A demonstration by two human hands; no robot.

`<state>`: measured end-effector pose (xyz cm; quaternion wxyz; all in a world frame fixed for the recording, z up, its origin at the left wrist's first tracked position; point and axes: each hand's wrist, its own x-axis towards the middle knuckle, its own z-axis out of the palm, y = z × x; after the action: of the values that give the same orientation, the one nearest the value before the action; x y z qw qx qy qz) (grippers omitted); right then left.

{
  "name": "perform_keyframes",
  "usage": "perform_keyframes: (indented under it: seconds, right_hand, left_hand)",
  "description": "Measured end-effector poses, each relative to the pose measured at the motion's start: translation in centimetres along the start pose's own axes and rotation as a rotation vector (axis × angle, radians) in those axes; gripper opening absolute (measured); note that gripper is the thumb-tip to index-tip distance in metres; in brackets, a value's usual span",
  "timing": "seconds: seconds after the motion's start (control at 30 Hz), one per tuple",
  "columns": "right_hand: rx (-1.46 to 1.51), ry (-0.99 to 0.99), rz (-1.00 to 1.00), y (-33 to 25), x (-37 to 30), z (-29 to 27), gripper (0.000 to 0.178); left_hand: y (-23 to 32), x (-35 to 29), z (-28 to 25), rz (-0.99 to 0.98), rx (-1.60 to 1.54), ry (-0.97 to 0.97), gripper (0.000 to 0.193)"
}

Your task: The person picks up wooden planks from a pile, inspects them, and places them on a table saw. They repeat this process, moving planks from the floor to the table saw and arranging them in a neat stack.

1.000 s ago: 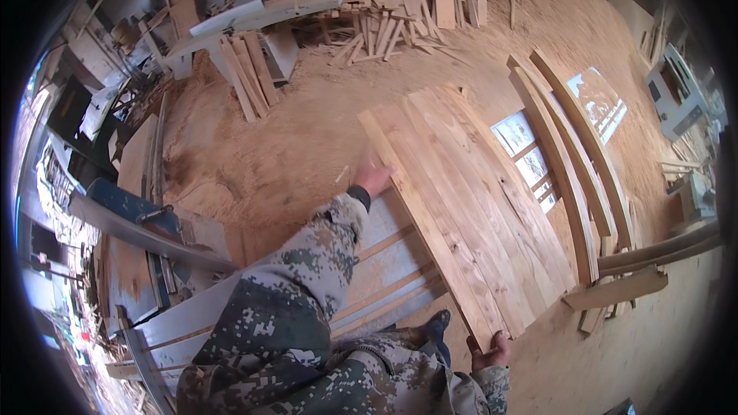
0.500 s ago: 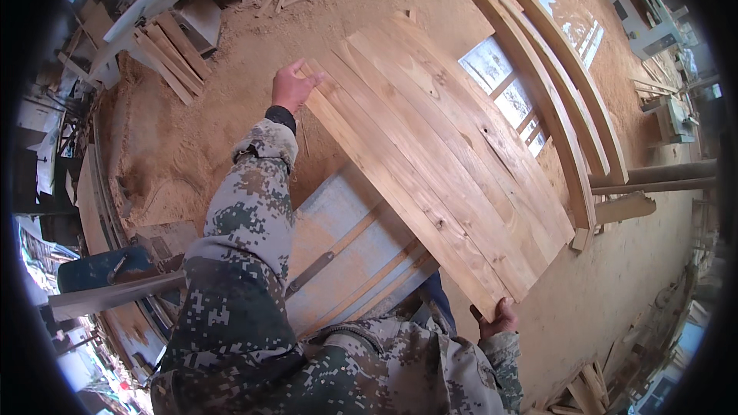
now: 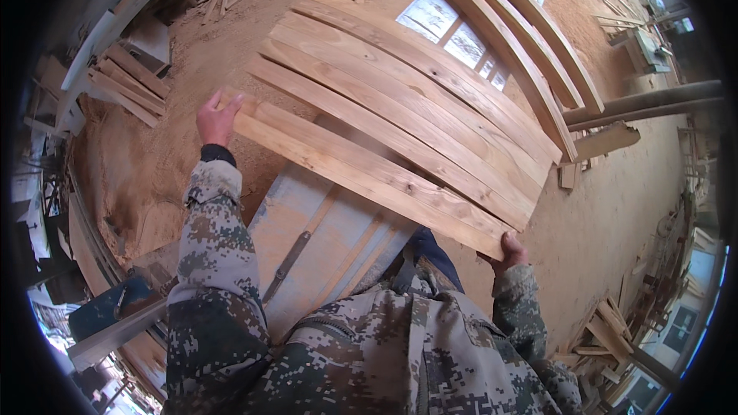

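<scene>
Newly parted from the boards [image 3: 415, 100] at 1 o'clock, one plank [image 3: 361, 171] crosses centre, tabletop [image 3: 307, 215] at 7, sawdust floor [image 3: 200, 54] beyond; my left hand [image 3: 217, 119] clasps its 10-o'clock end, right hand [image 3: 512, 252] its 4-o'clock.

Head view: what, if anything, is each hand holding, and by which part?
The nearest wooden plank: the left hand grips its left end, the right hand its right end.

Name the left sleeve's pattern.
The left sleeve has pixelated green, brown and grey camouflage, best seen in the head view.
</scene>
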<state>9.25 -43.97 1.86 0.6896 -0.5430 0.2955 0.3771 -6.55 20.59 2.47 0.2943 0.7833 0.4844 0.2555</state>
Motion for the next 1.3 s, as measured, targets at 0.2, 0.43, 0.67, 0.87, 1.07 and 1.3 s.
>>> perform_keyframes:
  seconds: [0.2, 0.43, 0.67, 0.87, 1.07, 1.3]
  right_hand:
    - [0.026, -0.077, -0.030, -1.5, -0.6, -2.6, 0.060]
    - [-0.008, 0.035, -0.119, -1.6, -0.3, -3.2, 0.051]
    - [-0.093, 0.036, -0.254, -0.2, 0.8, -3.4, 0.040]
    - [-0.095, 0.140, -0.260, -0.1, 2.4, -4.0, 0.049]
    - [0.145, 0.126, -0.340, -0.2, 2.3, -2.4, 0.054]
    - [0.140, 0.117, -0.331, -0.2, 2.9, -2.7, 0.054]
  left_hand:
    - [-1.2, -3.1, -0.4, -0.096, 0.159, -0.068, 0.056]
    - [3.1, -4.3, 3.4, -0.143, 0.643, 0.039, 0.060]
    - [4.6, -4.6, 3.6, -0.223, 0.656, 0.021, 0.061]
    - [2.9, -3.5, 4.2, -0.251, 0.611, -0.004, 0.067]
    - [3.4, -3.4, 3.8, -0.210, 0.661, -0.029, 0.065]
    - [3.8, -3.4, 3.9, -0.248, 0.686, -0.041, 0.062]
